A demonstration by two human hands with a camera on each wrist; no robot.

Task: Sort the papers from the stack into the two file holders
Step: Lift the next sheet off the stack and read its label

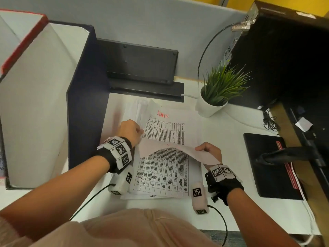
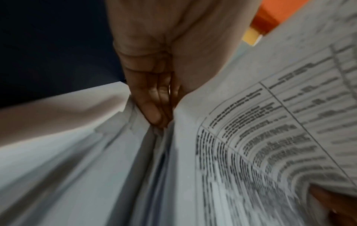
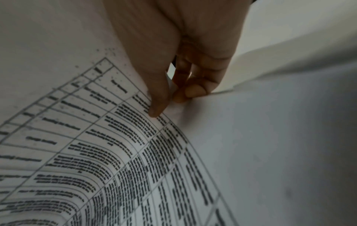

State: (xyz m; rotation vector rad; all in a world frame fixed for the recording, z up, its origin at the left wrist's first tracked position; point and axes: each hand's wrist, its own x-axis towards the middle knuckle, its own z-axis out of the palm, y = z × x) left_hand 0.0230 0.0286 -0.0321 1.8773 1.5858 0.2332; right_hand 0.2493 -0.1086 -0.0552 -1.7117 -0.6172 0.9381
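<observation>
A stack of papers (image 1: 162,177) printed with tables lies on the white desk, under a sheet marked "ADMIN" in red (image 1: 165,129). The top sheet (image 1: 160,146) is lifted and curled, blank back upward. My left hand (image 1: 130,130) grips its left edge, fingers (image 2: 152,110) tucked between the sheet (image 2: 270,137) and the stack (image 2: 77,168). My right hand (image 1: 209,150) pinches the right edge (image 3: 96,137) between thumb and fingertips (image 3: 193,92). Two upright file holders stand at the left: a navy-edged one (image 1: 83,97) and a red-edged one (image 1: 23,41).
A potted green plant (image 1: 211,104) stands behind the stack on the right. A black pad (image 1: 270,166) lies at the right, with a black bar (image 1: 284,154) over it. A dark stand (image 1: 142,63) sits at the back and a black box (image 1: 284,59) at the back right.
</observation>
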